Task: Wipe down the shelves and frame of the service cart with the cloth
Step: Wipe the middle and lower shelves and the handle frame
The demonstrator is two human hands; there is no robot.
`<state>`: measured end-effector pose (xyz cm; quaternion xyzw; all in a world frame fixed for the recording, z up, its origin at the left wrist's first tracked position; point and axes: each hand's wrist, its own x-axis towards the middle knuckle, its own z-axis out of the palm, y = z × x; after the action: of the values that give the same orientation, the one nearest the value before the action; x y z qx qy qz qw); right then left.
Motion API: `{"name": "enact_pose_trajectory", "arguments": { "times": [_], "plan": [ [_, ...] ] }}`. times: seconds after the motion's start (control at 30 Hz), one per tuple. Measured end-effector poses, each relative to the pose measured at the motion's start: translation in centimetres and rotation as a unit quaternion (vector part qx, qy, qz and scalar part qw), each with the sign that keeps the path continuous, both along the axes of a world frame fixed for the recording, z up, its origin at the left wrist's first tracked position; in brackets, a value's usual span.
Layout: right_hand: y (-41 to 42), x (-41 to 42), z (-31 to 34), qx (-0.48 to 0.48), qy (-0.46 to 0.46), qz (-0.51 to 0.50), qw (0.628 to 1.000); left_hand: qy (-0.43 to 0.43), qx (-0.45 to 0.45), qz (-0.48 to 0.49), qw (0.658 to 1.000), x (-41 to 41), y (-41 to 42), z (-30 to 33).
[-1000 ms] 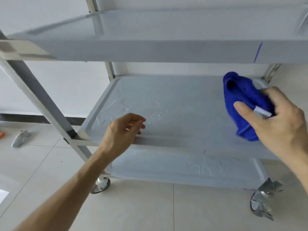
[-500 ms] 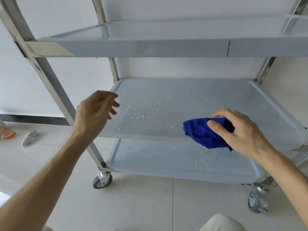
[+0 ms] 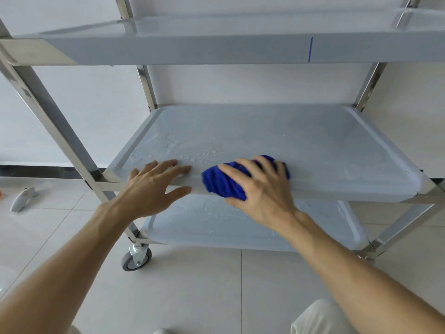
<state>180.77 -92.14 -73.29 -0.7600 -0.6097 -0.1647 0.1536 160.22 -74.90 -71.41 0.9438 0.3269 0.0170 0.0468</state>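
Cart, three grey shelves in a steel frame, fills the frame. Middle shelf: raised rim all round, front edge running across the centre; bare surface stretches right and back of the hands, water droplets at centre-left. Cloth, blue and bunched, sits at the front edge of the middle shelf, centre of the frame, draped slightly over the rim. Right hand presses it flat, fingers spread over it, thumb below the rim. Left hand, just left of the cloth, rests open on the same front edge, fingers straight, thumb under the lip; holds nothing. Bottom shelf wet, lower centre. Caster wheel on tiled floor, lower left.
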Motion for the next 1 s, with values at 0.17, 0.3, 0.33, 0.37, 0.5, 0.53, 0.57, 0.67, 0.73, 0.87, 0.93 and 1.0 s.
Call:
{"name": "enact_pose_trajectory", "arguments": {
  "times": [0.17,0.3,0.33,0.37,0.5,0.53,0.57,0.67,0.73,0.87,0.93,1.0],
  "plan": [
    [1.0,-0.3,-0.7,0.048,-0.032,0.051,0.997,-0.009,0.027,0.001,1.0,-0.3,0.4,-0.9],
    [-4.1,6.4,-0.9,0.086,-0.055,0.104,0.989,-0.03,0.052,-0.021,0.998,-0.2,0.8,-1.1],
    [-5.8,8.5,-0.9,0.088,-0.051,0.104,0.989,-0.039,0.051,-0.021,0.998,-0.3,0.9,-1.1],
    [-7.5,10.4,-1.0,0.087,-0.046,0.097,0.99,-0.047,0.049,-0.023,0.997,-0.3,0.9,-1.1],
    [-11.9,14.5,-1.4,0.086,-0.019,0.048,0.995,-0.071,0.037,-0.051,0.995,0.0,0.9,-1.2],
    [-11.9,14.4,-1.5,0.091,-0.02,0.041,0.995,-0.073,0.033,-0.057,0.995,0.2,0.9,-1.1],
    [-11.4,13.9,-1.5,0.099,-0.027,0.034,0.994,-0.074,0.031,-0.061,0.995,0.2,0.8,-1.1],
    [-8.0,10.3,-1.1,0.107,-0.038,0.029,0.993,-0.074,0.028,-0.061,0.995,0.4,0.5,-0.8],
    [-5.0,6.8,-0.9,0.108,-0.027,0.035,0.993,-0.072,0.027,-0.061,0.995,0.5,0.3,-0.6],
    [-0.9,2.0,-1.3,0.093,-0.029,0.057,0.994,-0.058,0.033,-0.051,0.997,0.5,-0.2,-0.4],
    [-1.8,3.1,-1.4,0.088,-0.04,0.075,0.992,-0.047,0.026,-0.05,0.997,0.5,-0.1,-0.3],
    [-4.4,5.9,-1.3,0.089,-0.05,0.083,0.991,-0.046,0.03,-0.063,0.997,0.5,0.5,-0.5]
  ]
}}
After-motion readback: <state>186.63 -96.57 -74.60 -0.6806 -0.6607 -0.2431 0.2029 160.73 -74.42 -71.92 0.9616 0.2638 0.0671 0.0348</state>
